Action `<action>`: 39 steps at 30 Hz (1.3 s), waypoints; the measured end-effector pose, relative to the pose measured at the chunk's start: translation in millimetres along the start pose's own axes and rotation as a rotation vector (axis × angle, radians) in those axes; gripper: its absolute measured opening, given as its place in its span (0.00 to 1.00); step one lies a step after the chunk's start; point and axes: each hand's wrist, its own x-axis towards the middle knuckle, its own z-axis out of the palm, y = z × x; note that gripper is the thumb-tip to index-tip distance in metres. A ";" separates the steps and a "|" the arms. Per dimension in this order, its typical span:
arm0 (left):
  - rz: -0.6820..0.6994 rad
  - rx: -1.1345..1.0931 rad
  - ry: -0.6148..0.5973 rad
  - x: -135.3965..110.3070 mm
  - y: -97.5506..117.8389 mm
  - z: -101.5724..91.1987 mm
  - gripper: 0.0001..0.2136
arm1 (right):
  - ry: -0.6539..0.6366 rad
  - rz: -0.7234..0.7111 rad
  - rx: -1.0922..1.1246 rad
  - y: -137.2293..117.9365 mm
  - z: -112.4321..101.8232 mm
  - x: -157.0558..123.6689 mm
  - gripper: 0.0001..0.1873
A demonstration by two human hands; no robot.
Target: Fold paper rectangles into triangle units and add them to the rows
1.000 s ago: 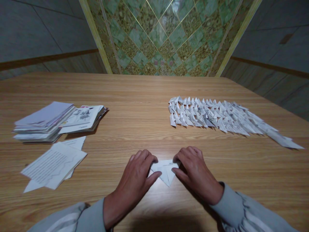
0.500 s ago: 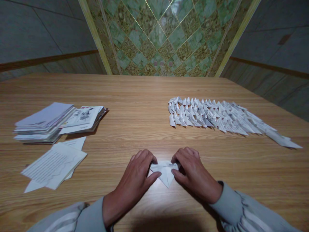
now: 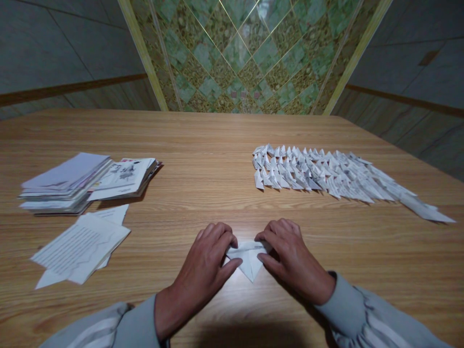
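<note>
A small sheet of white paper (image 3: pixel 251 263), folded to a triangle with its point toward me, lies on the table between my hands. A strip with a little print runs along its far edge. My left hand (image 3: pixel 210 261) grips its left corner, thumb on the near side and fingers curled at the far edge. On the opposite corner my right hand (image 3: pixel 286 258) is closed the same way. The corners themselves are hidden under my fingers.
Rows of folded paper boats (image 3: pixel 290 169) stand at the back right of the wooden table (image 3: pixel 203 135). To the left are a stack of papers (image 3: pixel 67 174), booklets (image 3: pixel 125 176) and several loose printed sheets (image 3: pixel 83 246). A tiled wall (image 3: pixel 239 53) rises behind.
The fingers of my right hand have shifted slightly left along the paper's far edge. My left hand has barely moved, and the paper stays in place.
</note>
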 end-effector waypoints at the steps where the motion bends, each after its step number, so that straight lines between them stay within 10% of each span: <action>1: 0.005 0.013 -0.004 0.5 0.2 -0.1 0.08 | 0.004 -0.005 -0.001 0.3 0.0 0.1 0.12; 39: 0.087 -0.083 -0.066 11.3 -17.3 -1.3 0.04 | 0.015 -0.139 -0.032 4.4 9.7 5.5 0.04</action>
